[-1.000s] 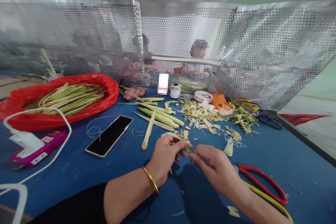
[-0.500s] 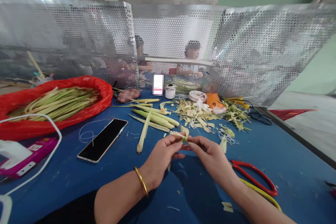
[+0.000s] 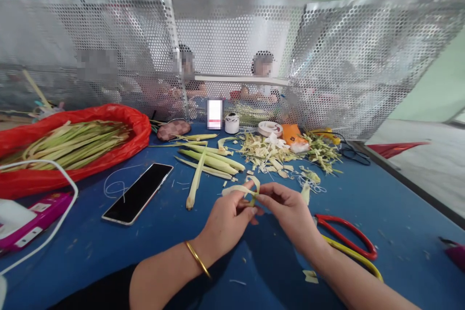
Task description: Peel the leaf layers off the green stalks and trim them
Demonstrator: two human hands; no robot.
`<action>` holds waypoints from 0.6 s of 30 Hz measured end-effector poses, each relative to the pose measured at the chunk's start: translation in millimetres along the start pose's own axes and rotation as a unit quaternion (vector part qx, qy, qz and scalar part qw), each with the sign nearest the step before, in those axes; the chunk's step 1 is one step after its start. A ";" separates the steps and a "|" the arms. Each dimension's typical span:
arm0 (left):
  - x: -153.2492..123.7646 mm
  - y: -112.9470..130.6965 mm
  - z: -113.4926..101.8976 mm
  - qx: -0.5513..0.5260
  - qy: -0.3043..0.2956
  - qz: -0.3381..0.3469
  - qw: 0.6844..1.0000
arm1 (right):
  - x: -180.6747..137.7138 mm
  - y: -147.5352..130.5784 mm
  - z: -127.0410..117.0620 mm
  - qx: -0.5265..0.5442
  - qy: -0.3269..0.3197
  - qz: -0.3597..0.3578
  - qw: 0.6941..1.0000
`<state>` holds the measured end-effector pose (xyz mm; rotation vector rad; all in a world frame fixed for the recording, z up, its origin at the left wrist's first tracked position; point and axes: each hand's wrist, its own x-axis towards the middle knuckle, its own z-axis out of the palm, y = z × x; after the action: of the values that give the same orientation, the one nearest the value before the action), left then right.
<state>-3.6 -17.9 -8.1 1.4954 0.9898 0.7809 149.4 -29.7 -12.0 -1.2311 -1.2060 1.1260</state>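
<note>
Both hands meet over the blue table [image 3: 109, 252], pinching one pale green leaf strip [image 3: 235, 189] that curls into a small loop between them. My left hand [image 3: 227, 220], with a gold bangle on its wrist, grips the strip from the left with closed fingers. From the right, my right hand [image 3: 286, 210] pinches the same strip at the loop. Several long leaf stalks [image 3: 209, 160] lie just beyond the hands.
A red bag of leaf strips [image 3: 72, 140] sits at the left, a black phone [image 3: 138, 193] beside it. Red and yellow scissors [image 3: 345, 237] lie right of my hands. Leaf trimmings [image 3: 276, 152] pile up near a perforated metal screen [image 3: 232, 58]; other people sit behind it.
My hands have come together and the strip now bends into a loop between them. The view has shifted slightly, so the table items appear further left.
</note>
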 end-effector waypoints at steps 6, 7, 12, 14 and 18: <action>3.6 0.0 -7.2 0.048 0.051 0.033 0.997 | 3.2 -2.6 -5.6 -0.001 0.013 0.020 1.000; 4.8 0.8 -9.7 0.023 0.083 0.042 0.995 | 4.3 -3.3 -7.5 -0.007 0.020 0.019 1.000; 12.3 2.9 -21.5 -0.079 0.265 0.101 0.956 | 7.6 -8.4 -15.8 -0.054 0.009 0.029 0.998; 13.9 3.2 -22.7 -0.040 0.284 0.101 0.953 | 7.5 -10.2 -17.0 -0.074 -0.014 0.035 0.997; 11.4 3.1 -18.0 0.085 0.097 0.064 0.990 | 6.2 -11.0 -16.6 -0.095 -0.066 0.034 0.993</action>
<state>-14.2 0.1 -2.8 1.6663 1.1375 0.9676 166.0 -24.9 -0.3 -1.3659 -1.4066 1.1789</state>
